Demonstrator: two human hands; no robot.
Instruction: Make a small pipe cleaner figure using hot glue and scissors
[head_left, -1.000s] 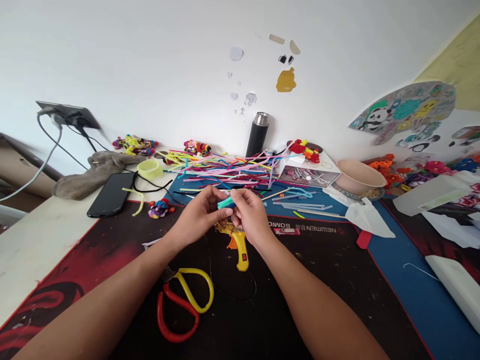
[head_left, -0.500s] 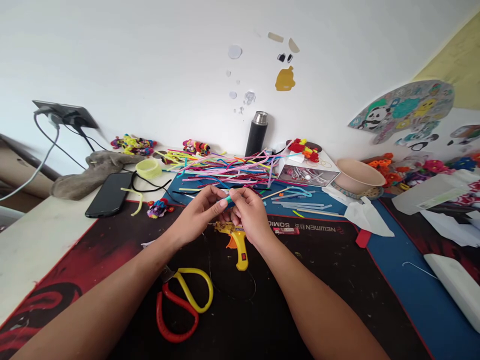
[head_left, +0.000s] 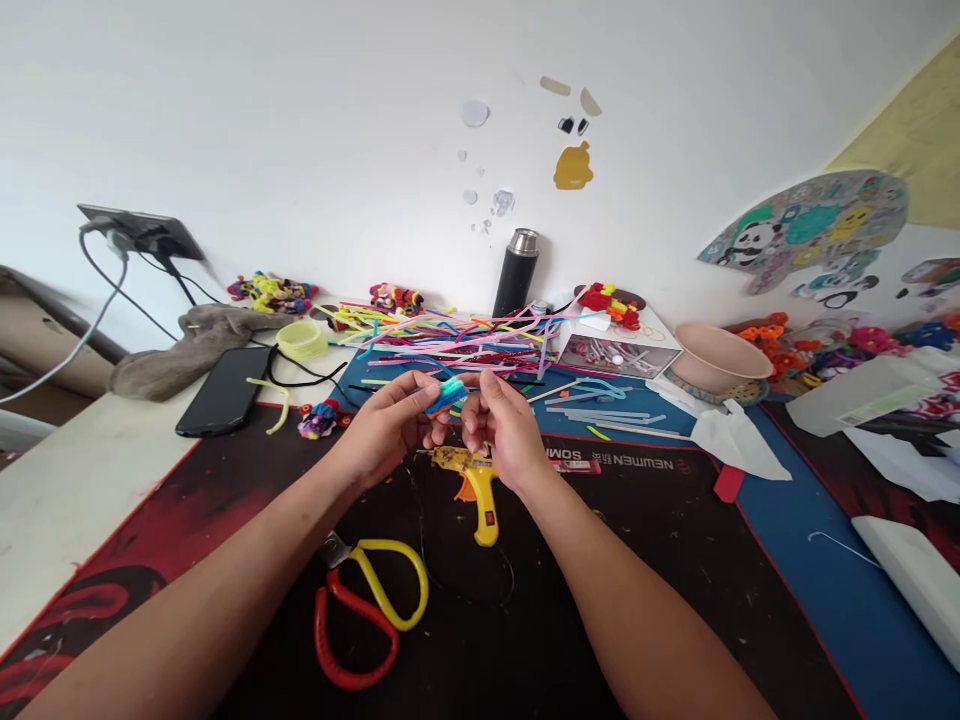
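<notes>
A small bundle of blue and teal pipe cleaners is pinched between the thumb and fingers of my left hand. Close beside its right end is my right hand, thumb and fingers pressed together; anything between them is hidden. Under the hands a yellow hot glue gun with an orange trigger lies on the dark mat. Scissors with one red and one yellow handle rest nearer to me, their blades mostly covered by my left forearm.
Many coloured pipe cleaners are heaped at the back, before a black thermos. A phone and a small colourful figure are on the left. Glue sticks, a beige bowl and white tissue are right.
My hands have drawn slightly apart, and the right thumb has come off the teal end. More of the blue bundle now shows in my left hand. The view has shifted a little.
</notes>
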